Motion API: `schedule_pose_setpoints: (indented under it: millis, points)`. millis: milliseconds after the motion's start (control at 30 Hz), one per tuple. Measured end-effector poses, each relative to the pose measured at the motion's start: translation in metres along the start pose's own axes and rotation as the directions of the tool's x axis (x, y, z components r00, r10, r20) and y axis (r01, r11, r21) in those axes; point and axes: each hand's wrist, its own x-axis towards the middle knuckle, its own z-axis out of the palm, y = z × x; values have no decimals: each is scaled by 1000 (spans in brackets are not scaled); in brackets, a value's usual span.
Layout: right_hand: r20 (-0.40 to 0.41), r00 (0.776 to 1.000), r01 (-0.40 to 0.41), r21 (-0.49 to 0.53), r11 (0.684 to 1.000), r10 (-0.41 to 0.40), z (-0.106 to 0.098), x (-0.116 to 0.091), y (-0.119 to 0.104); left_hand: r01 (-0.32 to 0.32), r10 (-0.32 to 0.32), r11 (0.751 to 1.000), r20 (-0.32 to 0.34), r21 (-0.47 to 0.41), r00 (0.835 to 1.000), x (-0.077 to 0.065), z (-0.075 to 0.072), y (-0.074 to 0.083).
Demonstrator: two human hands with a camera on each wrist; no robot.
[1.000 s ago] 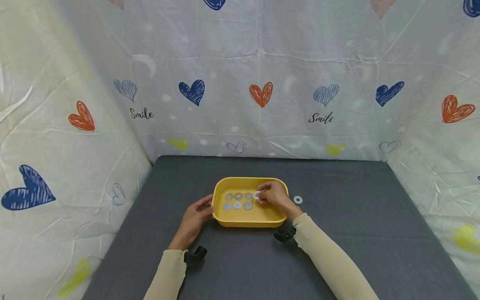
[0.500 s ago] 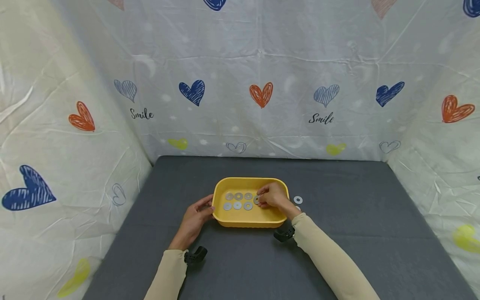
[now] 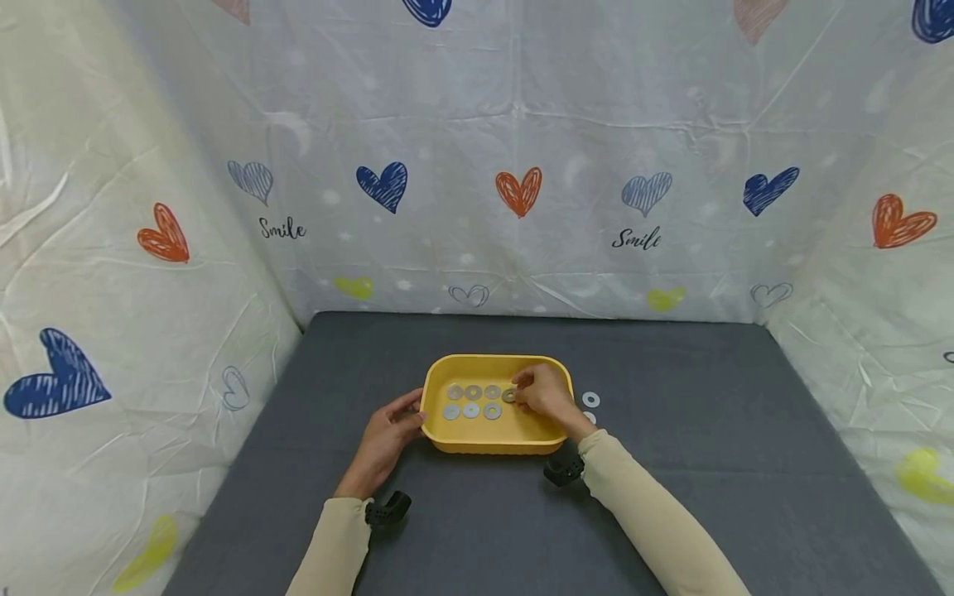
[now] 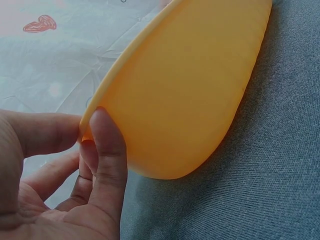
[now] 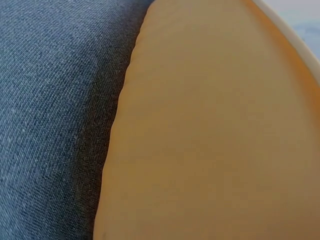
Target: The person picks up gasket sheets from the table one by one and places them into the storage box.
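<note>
A shallow yellow tray sits on the table, with several flat metal washers laid in two rows inside it. My left hand grips the tray's left end, thumb and finger pinching the rim in the left wrist view. Inside the tray, my right hand reaches over the right half, its fingertips at a washer at the right end of the far row. The lower row has a washer nearest the hand. In the right wrist view only the tray's outer wall shows; the hand is hidden there.
Just right of the tray, a loose washer lies on the dark grey cloth-covered table. Another washer is partly covered by the right wrist. A white sheet printed with hearts surrounds the table at the back and sides.
The washer at my right fingertips has gone from a raised, brighter position down into line with the far row. The left hand keeps its grip; the head view tilts slightly.
</note>
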Motion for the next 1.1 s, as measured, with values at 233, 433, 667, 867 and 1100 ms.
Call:
schedule_pose_setpoints:
  millis: [233,433,667,867,1100]
  points:
    - [-44,999,31,-1,1000,-31,-5,-7,-5,-5,6,1000,4,-10,1000,0,-1,0]
    - [-62,998,34,82,996,-29,-15,-18,-10,-4,4,1000,10,-6,1000,0,-1,-1]
    - [-35,999,46,206,977,-40,-31,-28,-18,-13,13,1000,4,-14,1000,0,-1,-2]
    - [-13,994,110,230,967,-110,-42,-41,-17,-22,22,1000,-2,-6,1000,1,1,-2]
    - [-16,982,187,249,950,-189,-53,-52,-3,-16,16,1000,-4,-11,1000,1,0,-2]
